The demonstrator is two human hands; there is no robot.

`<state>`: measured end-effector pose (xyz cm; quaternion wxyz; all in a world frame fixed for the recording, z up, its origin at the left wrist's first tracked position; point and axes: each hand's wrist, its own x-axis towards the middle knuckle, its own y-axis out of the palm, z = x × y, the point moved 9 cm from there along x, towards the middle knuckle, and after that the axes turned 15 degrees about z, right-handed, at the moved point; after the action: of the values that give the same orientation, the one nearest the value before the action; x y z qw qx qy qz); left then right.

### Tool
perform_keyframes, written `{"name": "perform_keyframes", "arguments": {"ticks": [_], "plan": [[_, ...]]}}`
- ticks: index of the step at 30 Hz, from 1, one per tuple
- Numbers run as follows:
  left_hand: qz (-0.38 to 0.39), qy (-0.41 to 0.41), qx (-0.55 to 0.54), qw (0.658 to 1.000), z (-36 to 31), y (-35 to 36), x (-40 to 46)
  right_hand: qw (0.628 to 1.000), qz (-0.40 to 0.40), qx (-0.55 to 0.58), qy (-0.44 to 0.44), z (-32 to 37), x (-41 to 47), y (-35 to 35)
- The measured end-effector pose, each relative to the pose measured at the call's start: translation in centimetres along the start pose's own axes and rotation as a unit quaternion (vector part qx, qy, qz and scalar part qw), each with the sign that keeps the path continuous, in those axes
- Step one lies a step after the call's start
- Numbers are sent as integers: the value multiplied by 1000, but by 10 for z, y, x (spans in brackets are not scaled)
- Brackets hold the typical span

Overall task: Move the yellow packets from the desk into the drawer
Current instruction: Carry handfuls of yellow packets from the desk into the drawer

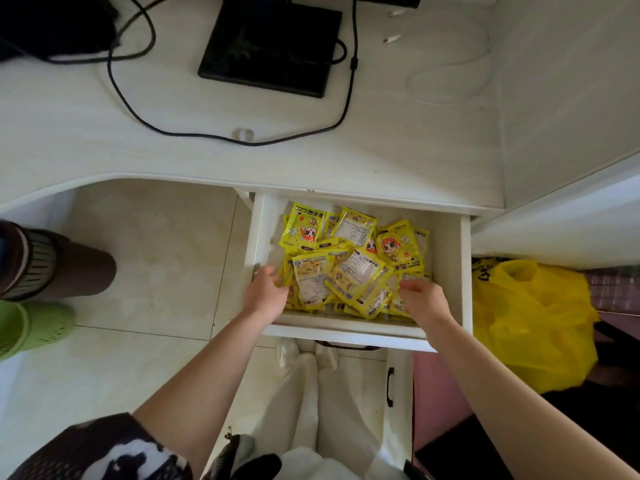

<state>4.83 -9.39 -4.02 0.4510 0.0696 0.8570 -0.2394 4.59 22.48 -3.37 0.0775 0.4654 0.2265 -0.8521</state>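
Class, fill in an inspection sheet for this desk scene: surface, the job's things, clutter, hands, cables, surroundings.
Surface: white desk; no yellow packets seen on it.
Job's things: yellow packets heaped in the open drawer.
Clutter: black flat device; small clear ring.
Hands: left hand and right hand both in the drawer at the heap's edges; whether they grip packets cannot be told.
Cables: black cable loops across the desk; white cable at right.
Surroundings: yellow plastic bag on the floor; green shoe at left.
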Motion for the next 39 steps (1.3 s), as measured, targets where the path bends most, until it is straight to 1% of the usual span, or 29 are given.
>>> {"name": "perform_keyframes", "arguments": {"ticks": [5,10,12,14,17,22,25,28,31,36,39], "plan": [[-24,42,17,999,-1,-15,-35,991,20,-120,-62,36,-37,16],[-46,82,44,995,7,-32,-80,957,60,-253,-128,72,-74,64],[-68,101,87,989,13,-40,-103,944,77,-283,-152,84,-90,88],[-94,96,148,980,25,-49,-125,925,92,-320,-183,97,-105,116],[-132,88,165,973,54,-64,-153,882,121,-380,-250,120,-126,163],[-196,80,140,967,109,-99,-192,813,155,-452,-331,155,-163,244],[-228,64,132,963,144,-131,-214,775,172,-499,-347,169,-182,294],[-253,40,107,961,185,-165,-233,747,198,-528,-352,177,-200,345],[-275,25,82,958,225,-199,-249,712,208,-559,-370,187,-222,395],[-306,3,81,949,284,-267,-265,688,202,-575,-394,211,-244,467],[-322,-6,81,943,311,-303,-271,686,193,-577,-399,228,-251,502]]}}
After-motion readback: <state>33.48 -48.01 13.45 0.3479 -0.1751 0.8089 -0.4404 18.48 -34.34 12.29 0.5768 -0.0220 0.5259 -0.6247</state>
